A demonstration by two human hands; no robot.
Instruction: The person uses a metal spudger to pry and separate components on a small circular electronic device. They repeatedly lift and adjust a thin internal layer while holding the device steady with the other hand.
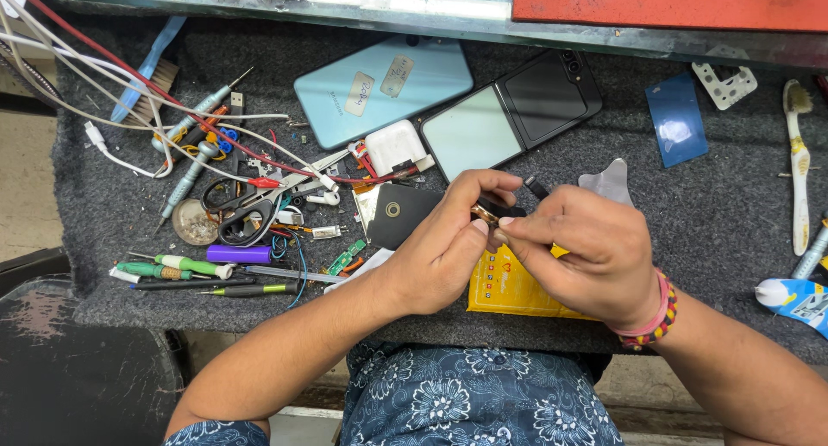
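Both hands met over the middle of the grey felt tabletop (707,230), working together on a small dark part with a brass-coloured ring (486,213). The left hand (444,248) pinched the part between thumb and forefinger, its fingers pressed together on it, apparently to steady it at a comfortable height above the clutter. The right hand (591,252) came in from the other side with its fingertips closed on the same part's far edge, so the two grips opposed each other; exactly what the right fingers were doing to it could not be told. Just beneath the hands lay a black phone back cover (398,215) and a yellow packet (509,286), near enough to be reached without shifting. Farther up lay a light blue phone (379,88), face down, and beside it an opened black folding phone (517,109), both set clear of the working spot. To the left, screwdrivers (185,266), black-handled scissors (241,213) and red and white wires (129,84) lay jumbled within the left arm's reach. A white toothbrush (798,166) and a blue card (677,118) lay on the right side, well apart from the hands
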